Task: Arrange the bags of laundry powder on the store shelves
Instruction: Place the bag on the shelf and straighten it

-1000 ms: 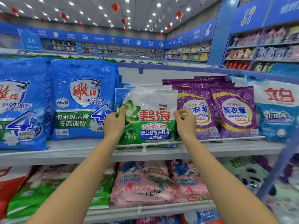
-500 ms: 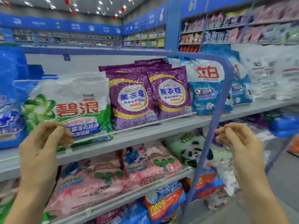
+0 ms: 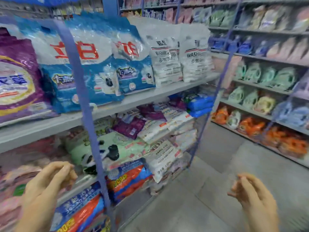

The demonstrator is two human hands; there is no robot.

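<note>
Though blur smears the bags [image 3: 100, 67], left hand [image 3: 45, 186] and right hand [image 3: 255, 196] hang empty, fingers [image 3: 66, 170] loosely curled.

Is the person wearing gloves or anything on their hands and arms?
No gloves. The left hand and the right hand are both bare, and no ring, watch or bracelet shows on them. The parts of the forearms in view are bare too, with no sleeve reaching them. The picture is a bit blurry, so something very tiny could be missed.
</note>
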